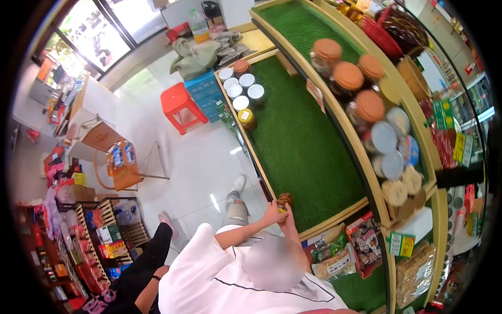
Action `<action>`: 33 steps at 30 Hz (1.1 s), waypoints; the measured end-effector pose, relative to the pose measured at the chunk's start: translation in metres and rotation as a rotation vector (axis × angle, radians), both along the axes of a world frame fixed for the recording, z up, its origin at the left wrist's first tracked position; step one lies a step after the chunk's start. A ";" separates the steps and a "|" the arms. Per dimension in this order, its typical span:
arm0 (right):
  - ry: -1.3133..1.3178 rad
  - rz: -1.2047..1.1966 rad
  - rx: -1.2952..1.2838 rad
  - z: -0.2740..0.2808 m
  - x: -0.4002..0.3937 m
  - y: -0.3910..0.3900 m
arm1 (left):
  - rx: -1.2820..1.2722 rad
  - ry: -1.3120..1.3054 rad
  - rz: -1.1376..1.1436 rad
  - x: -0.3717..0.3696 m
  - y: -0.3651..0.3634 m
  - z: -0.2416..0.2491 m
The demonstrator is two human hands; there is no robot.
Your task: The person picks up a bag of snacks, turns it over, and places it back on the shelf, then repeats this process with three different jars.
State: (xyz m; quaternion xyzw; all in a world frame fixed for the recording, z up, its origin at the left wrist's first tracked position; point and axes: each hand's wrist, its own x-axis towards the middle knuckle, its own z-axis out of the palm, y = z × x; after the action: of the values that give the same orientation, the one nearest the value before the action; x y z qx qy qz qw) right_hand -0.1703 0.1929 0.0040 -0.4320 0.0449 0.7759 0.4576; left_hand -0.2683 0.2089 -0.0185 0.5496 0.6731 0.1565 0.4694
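While the white-sleeved arms reach forward to the near corner of a green-lined bench (300, 157), the left hand (272, 214) and the right hand (288, 223) meet around a brown jar (285, 198). Both are closed on it, the left from its outer side and the right from the near side; the separate fingers are too small to make out. Where they meet, a bit of yellow shows at the jar's near end. The jar is at the bench's wooden edge, well apart from the other jars.

At the far end of the bench stand several white-lidded jars (256, 92), close together, with an orange-lidded one (241, 66) behind and a yellow-lidded one (246, 119) at the near end of the group. On the raised shelf (298, 24) to the right are larger jars with orange lids (348, 76) and silver lids (384, 137). Nearer the body, just past the wooden divider, lie packets (334, 261).

Across the floor (193, 157), a red stool (180, 104) stands beside blue boxes (204, 97). At lower left is another person's dark-clad leg (151, 251), with that person's hand (162, 271) near it.
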 end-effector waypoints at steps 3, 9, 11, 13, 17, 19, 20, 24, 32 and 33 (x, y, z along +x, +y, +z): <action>-0.047 -0.015 -0.017 -0.026 -0.053 0.074 | -0.072 -0.093 0.034 -0.050 0.077 -0.020; -0.170 0.195 -0.105 -0.034 -0.122 0.230 | -0.105 -0.286 0.230 -0.137 0.213 -0.014; -0.257 0.288 -0.137 -0.033 -0.136 0.278 | -0.125 -0.325 0.306 -0.154 0.256 -0.015; -0.300 0.369 -0.150 -0.014 -0.158 0.313 | -0.114 -0.315 0.361 -0.168 0.283 -0.012; -0.242 0.239 -0.050 -0.019 -0.196 0.351 | 0.101 -0.214 0.415 -0.196 0.326 0.015; -0.230 0.123 -0.103 -0.023 -0.210 0.353 | 0.158 -0.221 0.373 -0.206 0.340 0.017; -0.226 0.062 -0.122 -0.029 -0.213 0.353 | 0.193 -0.229 0.350 -0.207 0.346 0.013; -0.159 -0.066 -0.077 -0.030 -0.207 0.326 | 0.264 -0.203 0.222 -0.203 0.338 0.002; -0.808 0.230 -0.033 -0.046 -0.150 0.161 | 0.137 -0.392 0.475 -0.150 0.359 -0.046; -0.931 0.241 -0.079 -0.018 -0.139 0.129 | 0.068 -0.436 0.508 -0.147 0.364 -0.056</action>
State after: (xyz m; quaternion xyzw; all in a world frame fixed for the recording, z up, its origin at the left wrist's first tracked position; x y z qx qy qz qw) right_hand -0.3093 0.3219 -0.0140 -0.7525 -0.1857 0.5454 0.3192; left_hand -0.4151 0.5733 -0.0749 0.3333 0.6668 0.4047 0.5297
